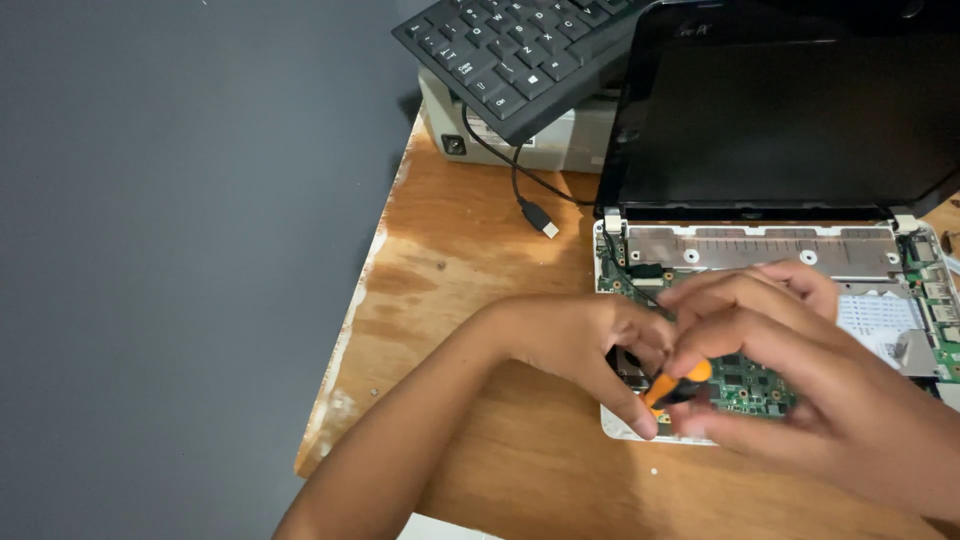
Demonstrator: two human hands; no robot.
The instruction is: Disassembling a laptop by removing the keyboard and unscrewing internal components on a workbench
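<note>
So both hands' fingers were pinched shut round a small orange-handled screwdriver (678, 383) over the opened white laptop's green circuit board (760, 385) on the wooden desk (480, 300); light, slippery tool, fragile board, so I'd grip the handle.

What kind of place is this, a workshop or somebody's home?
Probably a home repair desk: a worn wooden table holds an opened laptop with its circuit board bare, and a spare keyboard behind.
</note>
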